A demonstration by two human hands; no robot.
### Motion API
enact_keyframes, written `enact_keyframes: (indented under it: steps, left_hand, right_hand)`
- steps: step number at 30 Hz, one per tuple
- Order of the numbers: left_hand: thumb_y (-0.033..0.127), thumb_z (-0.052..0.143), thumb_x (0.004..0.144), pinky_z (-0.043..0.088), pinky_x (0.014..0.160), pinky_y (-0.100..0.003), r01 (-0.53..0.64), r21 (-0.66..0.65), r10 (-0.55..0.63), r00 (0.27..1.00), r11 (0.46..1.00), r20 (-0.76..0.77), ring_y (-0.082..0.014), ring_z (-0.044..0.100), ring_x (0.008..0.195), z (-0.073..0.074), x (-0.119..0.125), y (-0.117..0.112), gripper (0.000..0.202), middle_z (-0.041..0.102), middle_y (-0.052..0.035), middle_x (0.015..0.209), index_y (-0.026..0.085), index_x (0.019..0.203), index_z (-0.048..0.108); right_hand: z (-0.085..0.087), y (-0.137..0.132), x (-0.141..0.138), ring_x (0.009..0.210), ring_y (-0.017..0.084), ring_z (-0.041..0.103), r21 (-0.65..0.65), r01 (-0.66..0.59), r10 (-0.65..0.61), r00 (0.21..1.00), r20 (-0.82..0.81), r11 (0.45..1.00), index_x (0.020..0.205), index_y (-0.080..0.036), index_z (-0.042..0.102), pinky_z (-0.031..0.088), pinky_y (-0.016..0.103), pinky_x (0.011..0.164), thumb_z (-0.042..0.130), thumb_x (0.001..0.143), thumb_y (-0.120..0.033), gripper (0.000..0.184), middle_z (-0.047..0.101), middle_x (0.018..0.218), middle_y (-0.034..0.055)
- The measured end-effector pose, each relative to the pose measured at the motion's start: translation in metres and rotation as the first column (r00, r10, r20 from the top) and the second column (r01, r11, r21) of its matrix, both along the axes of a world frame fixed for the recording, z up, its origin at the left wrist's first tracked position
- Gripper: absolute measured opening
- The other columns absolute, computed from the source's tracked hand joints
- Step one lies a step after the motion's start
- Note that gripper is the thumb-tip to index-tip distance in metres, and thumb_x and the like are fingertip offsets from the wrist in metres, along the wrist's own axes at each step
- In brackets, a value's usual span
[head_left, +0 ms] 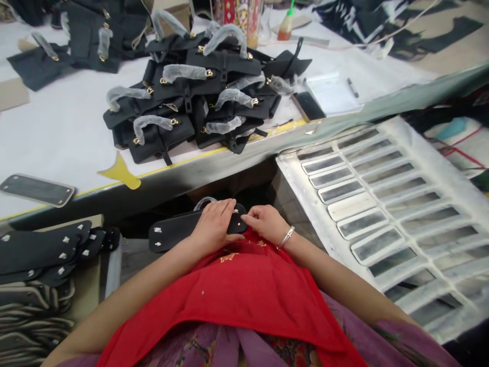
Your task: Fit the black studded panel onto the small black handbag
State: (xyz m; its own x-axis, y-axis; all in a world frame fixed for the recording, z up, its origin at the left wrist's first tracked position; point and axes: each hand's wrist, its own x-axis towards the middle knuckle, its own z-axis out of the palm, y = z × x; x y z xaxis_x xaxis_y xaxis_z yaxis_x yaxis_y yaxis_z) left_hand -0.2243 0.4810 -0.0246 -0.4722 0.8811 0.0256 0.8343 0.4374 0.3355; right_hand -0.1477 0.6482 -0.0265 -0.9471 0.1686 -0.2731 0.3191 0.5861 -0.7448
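Note:
A long black leather piece with small metal studs lies across my lap on a red cloth. My left hand rests over its right part, fingers curved down on it. My right hand, a silver bangle on the wrist, pinches the piece's right end at a gold stud. A foam-wrapped handle peeks out just behind my left hand.
A pile of black bags with foam-wrapped handles sits on the white table. A phone and paper with a pen lie at its right. A stack of black studded pieces is at left; a slatted metal panel at right.

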Motion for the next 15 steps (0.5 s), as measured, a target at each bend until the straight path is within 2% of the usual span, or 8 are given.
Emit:
enact_keyframes:
  steps: [5,10,15]
  left_hand:
    - [0.057,0.066,0.064,0.032,0.099,-0.044,-0.026,0.003,0.026,1.000,1.000,0.009,-0.0310,0.044,0.115,-0.0054,0.0008,0.0018,0.084,0.048,-0.0197,0.125,0.008,0.126,0.039]
    - [0.055,0.069,0.060,0.032,0.097,-0.046,-0.068,0.007,0.068,0.997,0.998,0.020,-0.0328,0.045,0.112,-0.0079,0.0038,0.0054,0.083,0.049,-0.0198,0.123,0.009,0.123,0.041]
    - [0.046,0.068,0.064,0.032,0.096,-0.045,-0.064,0.002,0.064,0.998,0.998,0.007,-0.0317,0.046,0.111,-0.0077,0.0062,0.0061,0.074,0.050,-0.0183,0.122,0.011,0.124,0.041]
  right_hand:
    - [0.0010,0.0016,0.0018,0.050,0.008,0.045,-0.005,0.003,-0.003,1.000,-0.004,1.000,0.062,-0.015,0.062,0.028,0.020,0.050,0.056,0.080,-0.032,0.026,0.055,0.052,-0.0018]
    - [0.0061,0.0007,0.0026,0.052,0.009,0.046,0.087,-0.042,0.042,0.999,-0.004,0.995,0.063,-0.015,0.062,0.028,0.021,0.051,0.056,0.081,-0.031,0.025,0.058,0.057,-0.0004]
    - [0.0078,-0.0019,0.0046,0.054,0.010,0.049,0.141,-0.070,0.074,0.997,-0.022,0.987,0.064,-0.016,0.060,0.029,0.022,0.052,0.055,0.082,-0.030,0.024,0.060,0.060,0.0002]
